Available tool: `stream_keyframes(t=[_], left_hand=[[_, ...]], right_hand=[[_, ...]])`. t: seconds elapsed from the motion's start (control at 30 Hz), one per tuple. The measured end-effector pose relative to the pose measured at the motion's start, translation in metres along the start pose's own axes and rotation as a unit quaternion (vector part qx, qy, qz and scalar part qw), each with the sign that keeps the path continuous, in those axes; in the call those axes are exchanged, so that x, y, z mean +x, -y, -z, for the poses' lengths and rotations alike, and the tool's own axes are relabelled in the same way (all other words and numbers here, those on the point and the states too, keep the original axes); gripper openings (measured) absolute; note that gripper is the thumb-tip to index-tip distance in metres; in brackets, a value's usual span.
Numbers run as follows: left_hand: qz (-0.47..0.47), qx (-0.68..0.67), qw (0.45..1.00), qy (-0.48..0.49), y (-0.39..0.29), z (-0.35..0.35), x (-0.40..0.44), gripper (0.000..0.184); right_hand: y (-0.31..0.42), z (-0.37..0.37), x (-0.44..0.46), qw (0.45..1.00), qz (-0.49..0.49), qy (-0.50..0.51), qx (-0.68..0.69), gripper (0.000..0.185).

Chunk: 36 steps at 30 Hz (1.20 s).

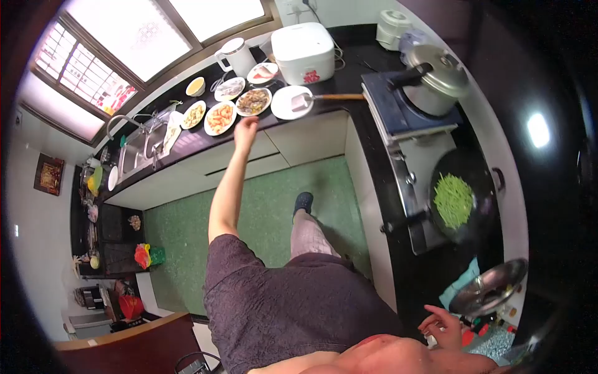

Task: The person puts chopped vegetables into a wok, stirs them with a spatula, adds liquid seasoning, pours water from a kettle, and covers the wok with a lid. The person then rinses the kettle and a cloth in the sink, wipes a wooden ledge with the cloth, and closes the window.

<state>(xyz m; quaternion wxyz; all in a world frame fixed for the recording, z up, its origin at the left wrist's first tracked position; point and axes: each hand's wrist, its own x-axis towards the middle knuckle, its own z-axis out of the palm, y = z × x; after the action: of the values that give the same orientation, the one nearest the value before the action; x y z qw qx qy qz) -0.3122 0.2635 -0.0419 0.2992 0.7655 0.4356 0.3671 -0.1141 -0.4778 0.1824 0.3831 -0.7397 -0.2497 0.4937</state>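
My left hand (246, 129) reaches out over the front edge of the far counter, its fingers curled in and nothing visible in them. Close to it are a plate of shrimp (220, 118) and a plate of dark brownish food (253, 101). A spatula (336, 96) with a wooden handle lies across a white plate (282, 113) to the right. At lower right my right hand (443, 327) has its fingers apart, beside seasoning bottles (483, 329) with red caps. A small white item under its fingers is partly hidden.
Chopped green vegetables (453, 201) lie in a black wok (483, 215) on the stove. A metal pot (436, 84) stands behind it. A metal lid (489, 288) leans near the bottles. A rice cooker (303, 53), kettle (237, 57) and sink (132, 154) line the far counter.
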Motion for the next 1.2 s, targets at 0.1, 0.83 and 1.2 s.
stream_keyframes(t=[0.1, 0.83, 1.2], left_hand=[[0.093, 0.018, 0.994, -0.05, 0.045, 0.036, 0.124, 0.031], [0.083, -0.177, 0.98, 0.042, 0.271, 0.04, 0.478, 0.026], [0.177, -0.348, 0.914, -0.111, 0.255, 0.031, 0.512, 0.032]], right_hand=[[0.053, -0.03, 0.088, 0.999, 0.003, 0.041, 0.032, 0.048], [0.307, -0.141, 0.474, 0.993, -0.048, 0.054, 0.096, 0.04], [0.257, -0.142, 0.417, 0.989, -0.057, -0.056, 0.127, 0.037]])
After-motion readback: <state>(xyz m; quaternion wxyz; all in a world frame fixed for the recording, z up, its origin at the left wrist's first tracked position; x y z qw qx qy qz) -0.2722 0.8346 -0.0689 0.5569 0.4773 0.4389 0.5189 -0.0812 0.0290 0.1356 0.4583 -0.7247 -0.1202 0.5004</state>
